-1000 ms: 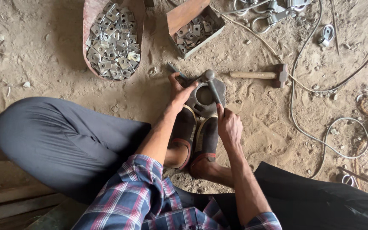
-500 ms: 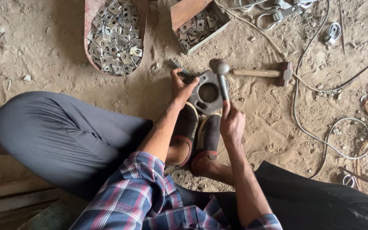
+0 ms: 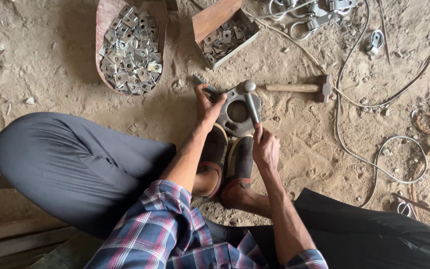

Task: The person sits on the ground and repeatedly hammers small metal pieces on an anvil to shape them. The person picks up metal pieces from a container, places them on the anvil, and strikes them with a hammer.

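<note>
I sit on sandy ground with both shoes [image 3: 227, 159] pressed together. A thick grey metal plate with a round hole [image 3: 235, 112] lies just beyond the toes. My left hand [image 3: 206, 105] rests on the plate's left edge and pinches a small metal piece [image 3: 201, 82] against it. My right hand [image 3: 265, 148] grips the handle of a ball-peen hammer [image 3: 250, 99], whose rounded head hovers over the far edge of the plate.
A rusty pan of several small square metal plates [image 3: 130, 45] lies far left. A cardboard box with more of them [image 3: 225, 37] sits behind the plate. A wooden-handled hammer [image 3: 297, 87] lies to the right, among wire loops [image 3: 374, 149] and metal shackles [image 3: 314, 12].
The hammer in my right hand has swung forward, its head now over the plate's far edge. My left hand has stayed at the plate's left side.
</note>
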